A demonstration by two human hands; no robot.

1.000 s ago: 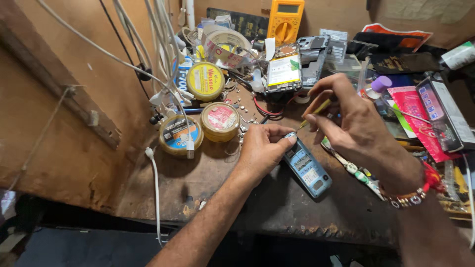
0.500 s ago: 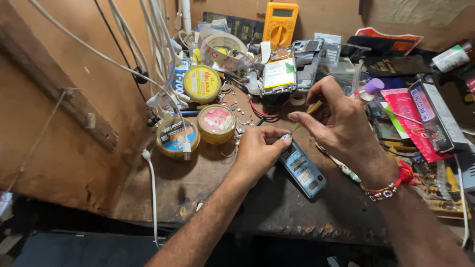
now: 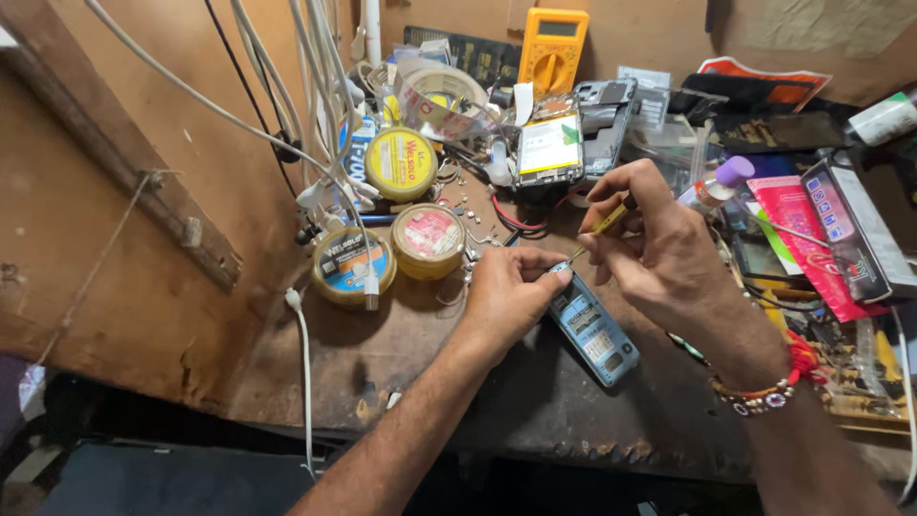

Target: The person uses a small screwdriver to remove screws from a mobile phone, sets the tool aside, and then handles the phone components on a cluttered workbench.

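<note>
While the left hand (image 3: 506,291) pins the small blue phone (image 3: 594,334) to the surface (image 3: 535,420), the right hand (image 3: 659,253) has a pinch grip on a thin yellow screwdriver (image 3: 604,225).

Blue phone (image 3: 592,330); yellow-handled screwdriver (image 3: 604,225); yellow multimeter (image 3: 552,50); yellow round tins (image 3: 401,164); red-beaded bracelet (image 3: 778,377).

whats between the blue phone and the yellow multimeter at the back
In the head view, between the blue phone and yellow multimeter lies an opened phone, with red wires below it.
</note>
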